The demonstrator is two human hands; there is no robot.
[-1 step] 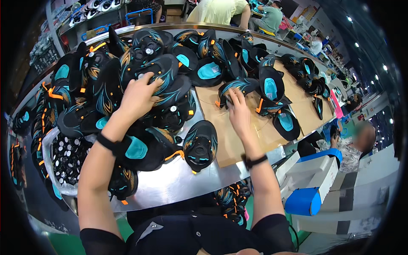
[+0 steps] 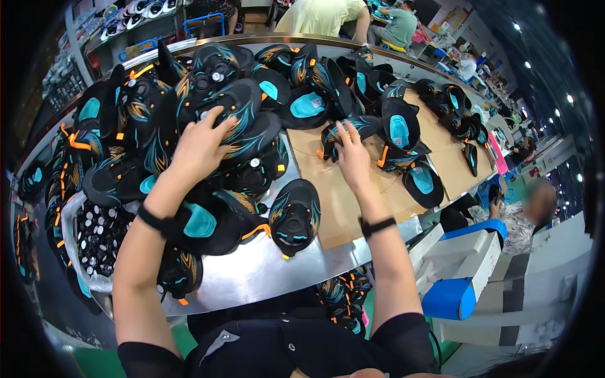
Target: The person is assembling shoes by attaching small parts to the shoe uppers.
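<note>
Many black shoe uppers with teal and orange patterning lie heaped over the metal table (image 2: 252,277). My left hand (image 2: 203,146) rests with fingers spread on an upper (image 2: 242,104) on top of the left pile, its fingertips close to the dial area. Over the cardboard, my right hand (image 2: 353,160) reaches to a smaller-looking upper (image 2: 364,125), stretched fingertips at its near left side; whether they grip it is unclear. A single upper (image 2: 294,217) lies alone, toe away, between my forearms. Another upper with a teal insole (image 2: 399,129) lies right of my right hand.
A clear plastic bag (image 2: 71,214) of round black and silver dials stands at left. Flat cardboard (image 2: 334,220) covers the table's right part. A white machine with blue covers (image 2: 449,299) stands at the lower right. Other people work beyond the table and at right.
The view has shifted very slightly. My right fingers have moved a little farther forward over the upper; my left hand stays nearly in place.
</note>
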